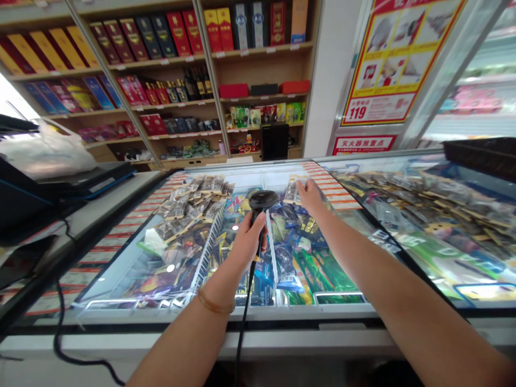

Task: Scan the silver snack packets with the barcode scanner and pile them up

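My left hand (250, 236) is wrapped round the handle of a black barcode scanner (263, 200), whose head points away from me. Its cable (246, 306) hangs down toward me. Over the glass lid, my right hand (311, 196) pinches the edge of a small clear packet (292, 191) with dark contents and tan edges. The scanner head is just left of this packet, apart from it. Similar packets lie in a heap (197, 201) on the left of the glass and in a larger pile (435, 207) on the right.
Beneath the glass, the chest freezer (282, 325) holds colourful wrapped goods split by white wire dividers (209, 242). A plastic bag (44, 148) sits on the left counter. A dark tray (484, 158) stands far right. Shelves of boxes (153, 37) line the back wall.
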`<control>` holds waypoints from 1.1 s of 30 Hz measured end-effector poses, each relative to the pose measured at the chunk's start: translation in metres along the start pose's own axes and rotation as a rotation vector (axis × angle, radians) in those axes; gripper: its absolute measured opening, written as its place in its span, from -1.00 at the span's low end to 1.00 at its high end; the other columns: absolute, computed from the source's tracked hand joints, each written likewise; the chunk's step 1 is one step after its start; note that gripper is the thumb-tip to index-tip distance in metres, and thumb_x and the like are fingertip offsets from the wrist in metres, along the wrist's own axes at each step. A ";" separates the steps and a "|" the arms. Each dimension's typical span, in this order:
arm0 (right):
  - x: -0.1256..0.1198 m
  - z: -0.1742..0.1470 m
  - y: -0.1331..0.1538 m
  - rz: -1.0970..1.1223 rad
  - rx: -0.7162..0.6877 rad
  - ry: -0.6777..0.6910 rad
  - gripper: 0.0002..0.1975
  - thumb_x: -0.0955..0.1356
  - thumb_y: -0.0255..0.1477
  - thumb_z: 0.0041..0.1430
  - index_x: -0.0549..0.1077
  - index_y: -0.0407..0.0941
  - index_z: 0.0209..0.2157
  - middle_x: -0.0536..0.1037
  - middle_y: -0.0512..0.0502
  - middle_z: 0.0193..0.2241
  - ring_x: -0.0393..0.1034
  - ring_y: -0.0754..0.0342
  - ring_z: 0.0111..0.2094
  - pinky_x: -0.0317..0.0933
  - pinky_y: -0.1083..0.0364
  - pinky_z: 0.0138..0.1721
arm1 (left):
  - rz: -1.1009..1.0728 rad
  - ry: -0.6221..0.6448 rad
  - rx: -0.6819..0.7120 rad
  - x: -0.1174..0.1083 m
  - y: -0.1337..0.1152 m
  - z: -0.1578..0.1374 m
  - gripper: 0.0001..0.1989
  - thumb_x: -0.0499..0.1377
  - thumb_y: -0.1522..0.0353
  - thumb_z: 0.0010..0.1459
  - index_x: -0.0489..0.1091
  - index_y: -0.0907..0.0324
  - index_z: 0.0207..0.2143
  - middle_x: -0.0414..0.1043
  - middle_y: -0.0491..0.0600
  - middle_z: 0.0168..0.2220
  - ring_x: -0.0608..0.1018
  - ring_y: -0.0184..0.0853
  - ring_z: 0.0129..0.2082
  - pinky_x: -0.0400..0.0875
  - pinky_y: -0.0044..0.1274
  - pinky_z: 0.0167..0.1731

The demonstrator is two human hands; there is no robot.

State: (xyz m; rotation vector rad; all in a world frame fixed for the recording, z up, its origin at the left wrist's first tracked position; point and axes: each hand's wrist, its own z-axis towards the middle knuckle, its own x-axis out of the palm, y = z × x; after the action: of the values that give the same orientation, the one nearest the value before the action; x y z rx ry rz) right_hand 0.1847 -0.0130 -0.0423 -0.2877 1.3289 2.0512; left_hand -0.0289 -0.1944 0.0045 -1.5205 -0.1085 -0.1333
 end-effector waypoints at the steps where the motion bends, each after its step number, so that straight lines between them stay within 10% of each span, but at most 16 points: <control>1: 0.001 -0.001 0.003 0.078 0.056 0.011 -0.76 0.27 -0.15 0.30 0.28 -0.02 -0.32 0.46 -0.01 -0.49 0.40 0.00 -0.46 0.29 0.06 -0.42 | -0.016 -0.058 0.005 -0.003 -0.006 0.000 -0.45 0.31 -0.13 0.02 0.26 0.10 -0.30 0.34 -0.23 -0.55 0.32 -0.50 -0.74 0.17 -0.59 -0.73; 9: 0.039 0.002 0.102 0.638 0.200 0.363 -0.82 0.48 -0.41 0.04 0.43 -0.10 -0.33 0.44 0.13 -0.63 0.26 0.19 -0.63 0.19 0.19 -0.54 | -0.159 -0.349 0.061 -0.063 -0.064 -0.004 -0.46 0.31 -0.12 0.01 0.25 0.11 -0.30 0.34 -0.22 -0.54 0.33 -0.50 -0.72 0.21 -0.60 -0.72; 20: 0.154 0.008 0.259 0.725 0.305 0.445 -0.89 0.51 -0.55 0.15 0.52 -0.14 -0.32 0.52 0.05 -0.57 0.54 0.12 -0.50 0.49 0.14 -0.34 | -0.145 -0.541 0.097 -0.142 -0.072 -0.032 -0.49 0.29 -0.10 0.05 0.24 0.11 -0.32 0.33 -0.22 -0.56 0.33 -0.48 -0.73 0.24 -0.60 -0.72; 26: 0.132 0.002 0.223 0.659 0.284 0.355 -0.94 0.45 -0.55 0.25 0.50 -0.15 -0.26 0.60 -0.02 -0.39 0.58 0.16 -0.47 0.49 0.19 -0.35 | -0.174 -0.522 0.089 -0.126 -0.068 -0.023 -0.50 0.29 -0.09 0.06 0.24 0.11 -0.33 0.33 -0.22 -0.56 0.35 -0.49 -0.72 0.24 -0.61 -0.70; 33: 0.033 0.004 0.104 0.413 0.245 0.214 -0.95 0.39 -0.54 0.22 0.53 -0.15 -0.32 0.65 -0.15 -0.19 0.62 0.02 -0.29 0.50 0.00 -0.15 | -0.160 -0.374 0.053 -0.056 -0.056 -0.001 -0.47 0.29 -0.11 0.03 0.22 0.10 -0.34 0.32 -0.23 -0.56 0.35 -0.49 -0.72 0.23 -0.60 -0.71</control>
State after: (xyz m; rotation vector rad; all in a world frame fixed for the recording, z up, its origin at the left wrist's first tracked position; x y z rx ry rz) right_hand 0.0938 -0.0227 0.0181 -0.1318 1.8817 2.2008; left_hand -0.0933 -0.1969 0.0507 -1.4693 -0.5286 0.0286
